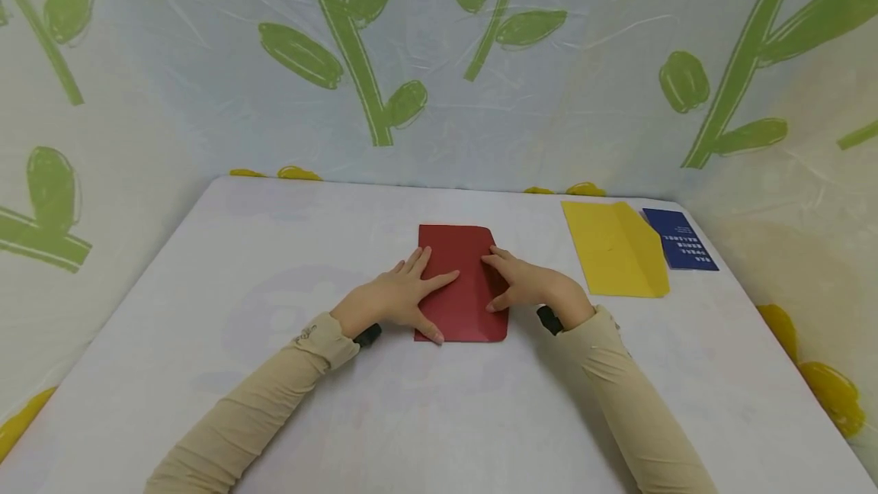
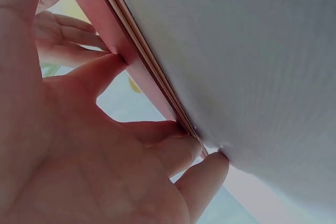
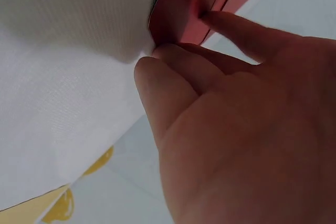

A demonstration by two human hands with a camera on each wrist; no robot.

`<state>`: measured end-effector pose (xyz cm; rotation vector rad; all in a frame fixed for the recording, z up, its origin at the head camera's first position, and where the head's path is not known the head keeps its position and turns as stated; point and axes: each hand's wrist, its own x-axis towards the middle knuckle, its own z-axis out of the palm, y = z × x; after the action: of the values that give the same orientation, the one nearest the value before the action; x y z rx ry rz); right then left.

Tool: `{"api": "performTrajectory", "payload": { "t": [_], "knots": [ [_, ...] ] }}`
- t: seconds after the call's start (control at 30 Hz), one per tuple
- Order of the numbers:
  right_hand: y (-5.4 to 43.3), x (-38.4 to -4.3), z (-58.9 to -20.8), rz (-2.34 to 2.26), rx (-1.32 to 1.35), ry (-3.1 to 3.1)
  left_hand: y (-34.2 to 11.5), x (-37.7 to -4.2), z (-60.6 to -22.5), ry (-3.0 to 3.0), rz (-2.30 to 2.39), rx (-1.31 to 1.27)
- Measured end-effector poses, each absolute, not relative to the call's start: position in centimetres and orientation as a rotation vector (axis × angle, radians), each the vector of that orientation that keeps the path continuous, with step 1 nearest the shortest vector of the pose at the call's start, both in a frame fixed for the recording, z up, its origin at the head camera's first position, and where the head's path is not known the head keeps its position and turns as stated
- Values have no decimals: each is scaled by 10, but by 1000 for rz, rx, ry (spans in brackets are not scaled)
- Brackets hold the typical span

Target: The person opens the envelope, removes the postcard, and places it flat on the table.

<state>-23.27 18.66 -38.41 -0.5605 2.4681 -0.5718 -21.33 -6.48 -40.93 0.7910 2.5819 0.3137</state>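
A red paper envelope (image 1: 461, 280) lies flat near the middle of the table, its folded flap along the right side. My left hand (image 1: 401, 297) is spread over its left part, fingers apart; in the left wrist view, fingertips press at the layered red edge (image 2: 142, 56). On the right side, my right hand (image 1: 524, 280) touches the flap, thumb and fingers spread apart. The right wrist view shows the right hand's (image 3: 236, 114) one digit on the red flap (image 3: 184, 9) and other fingertips at its corner.
To the right lies a yellow envelope (image 1: 610, 250) with a flap on its right side. It partly covers a dark blue card (image 1: 679, 238) with white print. The white table (image 1: 288, 273) meets a pale curtain (image 1: 206, 75) with green plant patterns at the back and sides.
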Motion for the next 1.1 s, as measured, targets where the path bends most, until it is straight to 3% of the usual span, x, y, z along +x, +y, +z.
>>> {"api": "performTrajectory", "payload": {
  "t": [0.3,0.67,1.1],
  "knots": [
    [181,-232,-387,-472,-552,2441,-61,-217,-407,2581,271,795],
    [173,-230,-388,-394,-560,2481,-19,-240,-393,2672,165,794],
    [174,-229,-385,-406,-583,2505,6,-240,-397,2765,-61,789]
  ]
}}
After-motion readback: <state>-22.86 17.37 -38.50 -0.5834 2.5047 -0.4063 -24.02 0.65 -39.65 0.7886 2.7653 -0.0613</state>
